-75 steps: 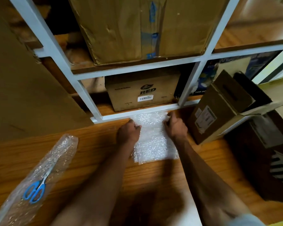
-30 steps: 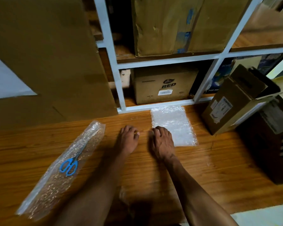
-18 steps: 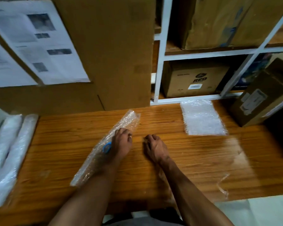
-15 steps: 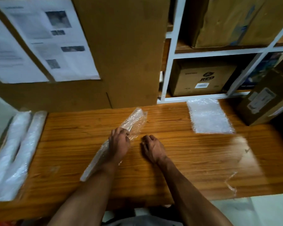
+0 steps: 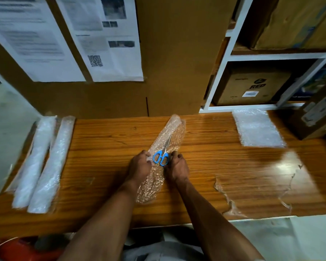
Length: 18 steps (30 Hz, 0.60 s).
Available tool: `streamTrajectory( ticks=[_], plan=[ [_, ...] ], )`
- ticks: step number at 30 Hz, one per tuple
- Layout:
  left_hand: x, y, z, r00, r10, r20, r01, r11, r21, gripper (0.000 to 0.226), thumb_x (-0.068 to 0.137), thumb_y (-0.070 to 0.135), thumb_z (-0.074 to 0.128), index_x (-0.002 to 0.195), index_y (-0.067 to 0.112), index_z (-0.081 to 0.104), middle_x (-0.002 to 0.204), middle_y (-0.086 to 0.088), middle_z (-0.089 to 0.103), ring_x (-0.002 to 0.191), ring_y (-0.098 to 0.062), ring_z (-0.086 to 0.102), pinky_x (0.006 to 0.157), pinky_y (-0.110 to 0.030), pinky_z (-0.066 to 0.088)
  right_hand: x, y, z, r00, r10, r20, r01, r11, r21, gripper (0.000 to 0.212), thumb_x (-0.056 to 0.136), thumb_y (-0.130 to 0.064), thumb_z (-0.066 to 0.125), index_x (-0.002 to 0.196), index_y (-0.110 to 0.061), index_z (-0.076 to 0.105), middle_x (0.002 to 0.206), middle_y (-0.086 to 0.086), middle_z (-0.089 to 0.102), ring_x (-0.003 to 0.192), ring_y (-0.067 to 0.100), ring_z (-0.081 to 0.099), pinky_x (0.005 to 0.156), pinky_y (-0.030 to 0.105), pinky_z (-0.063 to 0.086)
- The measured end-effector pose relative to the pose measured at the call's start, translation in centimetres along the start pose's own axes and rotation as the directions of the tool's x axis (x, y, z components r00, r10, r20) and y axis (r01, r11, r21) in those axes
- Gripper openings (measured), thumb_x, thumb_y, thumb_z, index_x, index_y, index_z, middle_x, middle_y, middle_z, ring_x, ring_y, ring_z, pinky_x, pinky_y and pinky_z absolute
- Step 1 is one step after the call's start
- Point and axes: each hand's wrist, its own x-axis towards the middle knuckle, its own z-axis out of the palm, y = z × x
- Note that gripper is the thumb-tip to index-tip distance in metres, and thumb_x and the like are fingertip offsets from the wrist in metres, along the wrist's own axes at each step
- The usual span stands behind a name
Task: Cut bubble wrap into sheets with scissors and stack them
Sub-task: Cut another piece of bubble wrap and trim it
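A long folded strip of clear bubble wrap (image 5: 168,134) lies slantwise on the middle of the wooden table (image 5: 105,146). Scissors (image 5: 161,157) with blue handles rest on top of it, blades pointing away from me. My left hand (image 5: 139,167) grips the strip's left edge just beside the handles. With curled fingers, my right hand (image 5: 177,167) holds the strip's right edge, touching the scissors' handle. A flat stack of cut bubble wrap sheets (image 5: 258,129) lies at the table's far right, near the shelf.
Two white bubble wrap rolls (image 5: 41,162) lie side by side at the table's left end. A cardboard board with printed papers (image 5: 105,38) stands behind the table. White shelving (image 5: 220,76) holds cardboard boxes (image 5: 252,87); another box (image 5: 316,117) sits far right. Peeling film (image 5: 231,204) marks the near-right tabletop.
Both hands left the stack of sheets and came to the folded strip at the left. The strip now lies in the table's middle with a hand on each side of the scissors.
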Motion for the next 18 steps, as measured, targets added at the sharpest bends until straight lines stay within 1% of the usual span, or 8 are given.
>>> streamTrajectory(
  ticks=[2,4,6,7,9,12,16,18],
  plan=[
    [0.0,0.2,0.1,0.998,-0.025,0.064,0.028,0.999,-0.040,0.029,0.093,0.015,0.069,0.118,0.028,0.066,0.113,-0.003,0.074,0.095,-0.024,0.070,0.076,-0.030,0.057,-0.2,0.1,0.2,0.999,0.054,-0.009,-0.053,0.998,0.018,0.047,0.092,-0.014,0.071,0.133,-0.014,0.048,0.115,0.015,0.067,0.097,0.034,0.068,0.071,0.033,0.048],
    [-0.2,0.4,0.2,0.992,-0.037,0.122,0.043,0.998,-0.043,0.028,0.095,0.016,0.066,0.118,0.032,0.063,0.108,-0.002,0.074,0.087,-0.024,0.072,0.067,-0.030,0.057,-0.4,0.3,0.2,0.996,0.089,-0.019,-0.087,0.993,0.085,0.041,0.091,-0.014,0.072,0.127,-0.017,0.051,0.101,0.009,0.073,0.085,0.031,0.070,0.063,0.031,0.047],
    [-0.4,0.4,0.4,0.987,-0.054,0.149,0.065,0.996,-0.065,0.027,0.096,0.016,0.064,0.115,0.035,0.062,0.100,-0.001,0.075,0.075,-0.021,0.073,0.059,-0.032,0.059,-0.7,0.8,0.1,0.990,0.137,-0.027,-0.130,0.975,0.179,0.024,0.098,-0.017,0.067,0.113,-0.025,0.050,0.086,-0.004,0.069,0.075,0.026,0.068,0.052,0.024,0.045],
    [-0.4,0.2,0.5,0.987,-0.057,0.149,0.067,0.995,-0.067,0.026,0.095,0.016,0.064,0.115,0.033,0.062,0.098,-0.001,0.075,0.073,-0.019,0.072,0.058,-0.032,0.059,-0.9,1.1,-0.1,0.988,0.146,-0.048,-0.133,0.969,0.209,0.019,0.101,-0.017,0.064,0.108,-0.027,0.049,0.080,-0.008,0.064,0.073,0.027,0.068,0.047,0.016,0.038],
    [-0.4,-0.1,0.4,0.988,-0.058,0.141,0.061,0.998,-0.017,0.025,0.096,0.019,0.065,0.118,0.031,0.063,0.101,0.001,0.073,0.073,-0.015,0.068,0.057,-0.028,0.053,-1.4,1.8,-0.9,0.985,0.145,-0.096,-0.120,0.966,0.230,0.014,0.104,-0.014,0.058,0.107,-0.027,0.053,0.077,-0.009,0.061,0.068,0.026,0.065,0.040,0.013,0.034],
    [-0.7,-0.2,0.0,0.990,-0.078,0.118,0.066,0.993,0.098,0.018,0.097,0.030,0.065,0.114,0.031,0.061,0.102,0.003,0.071,0.080,-0.017,0.067,0.064,-0.029,0.054,-2.5,2.9,-1.8,0.985,0.139,-0.104,-0.110,0.962,0.251,0.017,0.105,-0.008,0.054,0.101,-0.025,0.053,0.076,-0.006,0.059,0.058,0.013,0.051,0.039,0.009,0.035],
    [-1.6,-0.2,-0.4,0.988,-0.151,0.022,0.141,0.960,0.244,0.019,0.098,0.038,0.060,0.112,0.026,0.060,0.099,-0.001,0.070,0.087,-0.027,0.069,0.069,-0.031,0.054,-3.0,4.2,-2.1,0.961,0.234,-0.147,-0.164,0.911,0.379,0.038,0.112,-0.017,0.045,0.080,-0.032,0.058,0.067,-0.010,0.063,0.055,0.005,0.054,0.039,0.011,0.034],
    [-1.6,-0.6,-0.3,0.981,-0.194,-0.030,0.195,0.941,0.275,0.021,0.097,0.040,0.058,0.111,0.025,0.058,0.097,-0.003,0.071,0.086,-0.028,0.070,0.075,-0.037,0.060,-3.1,4.7,-1.9,0.950,0.258,-0.178,-0.180,0.913,0.366,0.040,0.114,-0.023,0.043,0.078,-0.033,0.057,0.068,-0.003,0.067,0.054,0.011,0.057,0.036,0.013,0.032]
  ],
)
